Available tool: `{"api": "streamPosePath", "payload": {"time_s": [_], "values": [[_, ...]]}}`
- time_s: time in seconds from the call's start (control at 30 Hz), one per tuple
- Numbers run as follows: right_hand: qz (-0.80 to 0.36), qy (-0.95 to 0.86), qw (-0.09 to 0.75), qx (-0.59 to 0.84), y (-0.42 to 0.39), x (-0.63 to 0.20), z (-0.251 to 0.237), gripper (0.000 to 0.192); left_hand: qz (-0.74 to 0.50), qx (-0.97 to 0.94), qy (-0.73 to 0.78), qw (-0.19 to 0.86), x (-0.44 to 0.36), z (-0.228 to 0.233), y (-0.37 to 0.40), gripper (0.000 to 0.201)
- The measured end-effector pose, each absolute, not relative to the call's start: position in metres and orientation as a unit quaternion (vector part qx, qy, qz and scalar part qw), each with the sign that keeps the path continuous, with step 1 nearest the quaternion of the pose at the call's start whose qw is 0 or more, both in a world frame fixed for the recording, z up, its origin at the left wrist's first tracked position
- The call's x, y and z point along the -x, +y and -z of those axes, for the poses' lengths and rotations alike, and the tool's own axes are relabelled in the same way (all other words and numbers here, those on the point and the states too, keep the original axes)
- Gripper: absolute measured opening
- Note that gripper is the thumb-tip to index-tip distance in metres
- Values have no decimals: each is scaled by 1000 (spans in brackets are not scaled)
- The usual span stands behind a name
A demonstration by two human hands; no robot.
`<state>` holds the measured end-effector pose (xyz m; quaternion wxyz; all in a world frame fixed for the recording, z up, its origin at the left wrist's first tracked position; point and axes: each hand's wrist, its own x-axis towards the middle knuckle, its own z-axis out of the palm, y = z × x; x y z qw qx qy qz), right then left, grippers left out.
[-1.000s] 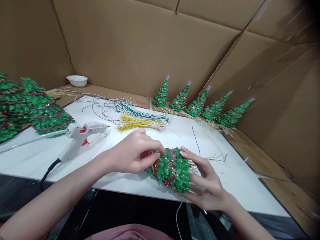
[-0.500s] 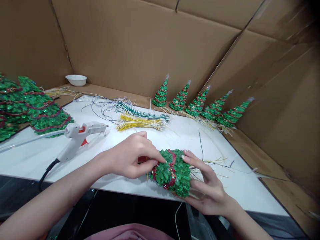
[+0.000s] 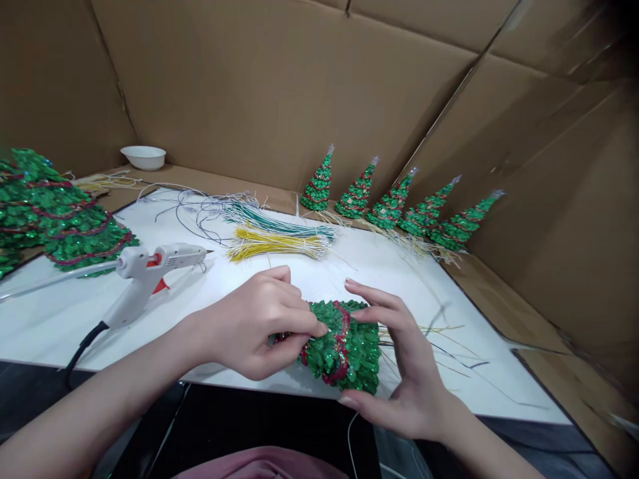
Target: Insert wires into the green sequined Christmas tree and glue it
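A small green Christmas tree (image 3: 367, 342) with a red glittery garland lies on its side near the table's front edge. Its wide base faces right, and thin wires (image 3: 429, 332) trail out of it. My left hand (image 3: 264, 322) is closed over the narrower part, thumb and index finger pinched against the green surface. A tiny whitish bit shows at those fingertips, too small to name. Around the base end, my right hand (image 3: 407, 359) is spread wide. Its middle finger rests at the tree's upper side, the index finger is raised, and the thumb is by the lower edge.
A white glue gun (image 3: 137, 279) with its cord lies at left, before larger green trees (image 3: 82, 229). Yellow wires (image 3: 279, 246) and green wires (image 3: 279, 223) lie bundled mid-table. Several small trees (image 3: 317, 186) line the cardboard wall (image 3: 249, 86). A white bowl (image 3: 144, 158) stands behind.
My right hand has loosened from the tree's base and spread its fingers, the index finger lifting off. My left hand keeps its pinch on the tree. The view has shifted slightly.
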<state>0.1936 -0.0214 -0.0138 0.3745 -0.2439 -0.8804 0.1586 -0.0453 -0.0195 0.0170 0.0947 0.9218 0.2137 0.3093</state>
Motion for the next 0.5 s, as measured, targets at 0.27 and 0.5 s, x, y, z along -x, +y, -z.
{"api": "streamPosePath", "payload": {"time_s": [0.27, 0.5], "values": [[-142, -899, 357, 211, -21, -181, 9, 44, -317, -929, 192, 11, 44, -11, -21, 23], [-151, -893, 366, 213, -21, -182, 9, 38, -330, -928, 171, 1, 44, -6, -19, 24]]}}
